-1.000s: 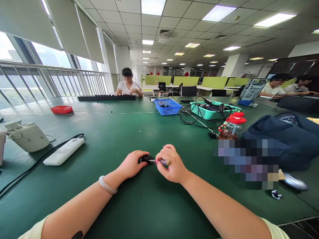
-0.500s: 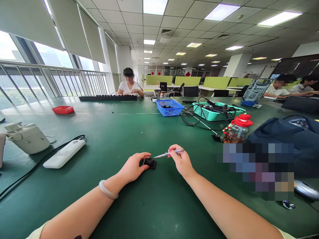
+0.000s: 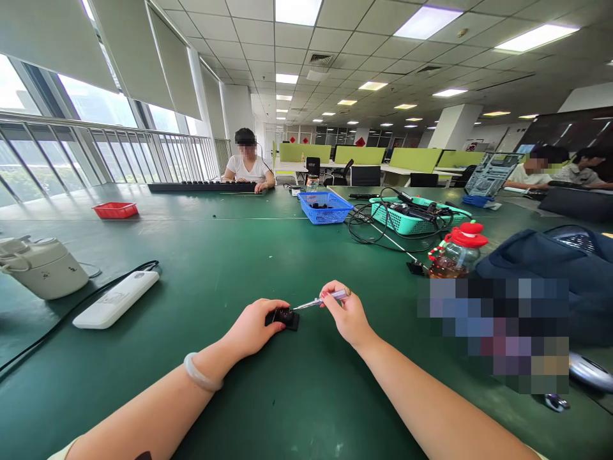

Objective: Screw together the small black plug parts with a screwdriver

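Low on the green table (image 3: 230, 255), my left hand (image 3: 253, 326) grips a small black part (image 3: 286, 317) between thumb and fingers. The part has a flat square piece at its right end; its exact kind is too small to make out. Between the thumb and fingers of my right hand (image 3: 345, 312) is a screwdriver (image 3: 328, 298) with a clear purplish handle. Its thin metal shaft points left and slightly down, with the tip at the black part's upper right edge. Whether the tip touches a screw cannot be told.
A blue basket (image 3: 325, 208) and a teal basket (image 3: 407, 220) of cables stand farther back. On the right are a red-lidded bottle (image 3: 462, 249) and a dark bag (image 3: 541, 268). Leftward lie a white power bank (image 3: 117, 299), a cable and a red tray (image 3: 115, 210). A person (image 3: 246, 163) sits opposite.
The camera view has shifted slightly. My right hand and the screwdriver have moved a little left, the tip staying at the black part. Across the table, the person's hand has lowered to the tabletop.
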{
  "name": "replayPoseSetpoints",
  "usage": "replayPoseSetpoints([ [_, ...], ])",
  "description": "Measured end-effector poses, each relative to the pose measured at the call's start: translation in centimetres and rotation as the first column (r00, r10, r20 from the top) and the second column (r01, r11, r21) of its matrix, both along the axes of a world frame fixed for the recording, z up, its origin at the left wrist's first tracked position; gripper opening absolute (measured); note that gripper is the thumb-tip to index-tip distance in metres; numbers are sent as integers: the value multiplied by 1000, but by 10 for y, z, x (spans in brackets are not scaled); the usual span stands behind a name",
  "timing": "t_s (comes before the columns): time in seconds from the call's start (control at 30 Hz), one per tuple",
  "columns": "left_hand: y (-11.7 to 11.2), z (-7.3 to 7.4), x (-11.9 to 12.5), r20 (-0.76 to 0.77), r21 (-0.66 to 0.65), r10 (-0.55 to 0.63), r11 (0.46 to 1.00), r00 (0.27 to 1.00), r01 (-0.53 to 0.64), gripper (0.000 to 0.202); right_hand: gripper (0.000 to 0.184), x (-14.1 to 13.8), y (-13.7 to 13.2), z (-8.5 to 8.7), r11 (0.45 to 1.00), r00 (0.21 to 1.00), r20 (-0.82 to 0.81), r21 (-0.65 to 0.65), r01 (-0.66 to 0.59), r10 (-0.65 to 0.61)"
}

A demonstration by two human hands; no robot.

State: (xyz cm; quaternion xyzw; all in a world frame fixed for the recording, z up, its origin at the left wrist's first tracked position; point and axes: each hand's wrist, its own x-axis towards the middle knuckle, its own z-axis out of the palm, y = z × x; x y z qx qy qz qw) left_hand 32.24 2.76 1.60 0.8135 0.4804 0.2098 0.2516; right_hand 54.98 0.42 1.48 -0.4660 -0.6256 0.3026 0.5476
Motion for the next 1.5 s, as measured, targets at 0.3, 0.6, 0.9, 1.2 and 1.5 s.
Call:
replayPoseSetpoints([
  [0.3, 1, -1, -1, -5, 2, -15, 1000, 1000, 15, 38, 24, -3, 9, -2, 998, 999, -54, -68, -14, 10],
  [0.6, -1, 2, -1, -14, 12, -18, 1000, 1000, 19, 38, 46, -1, 30, -19, 957, 936, -351, -283, -65, -40],
  [0.9, -3, 4, -1, -34, 9, -29, 1000, 999, 30, 43, 43, 2, 27, -29, 963, 923, -384, -257, -84, -21],
  [1.2, -3, 4, 0, -54, 10, -52, 999, 997, 53, 35, 42, 8, 29, -31, 960, 925, -380, -261, -104, -3],
  [1.5, -4, 6, 0, -65, 42, -54, 998, 996, 57, 34, 44, 6, 26, -26, 964, 917, -398, -237, -121, 18],
])
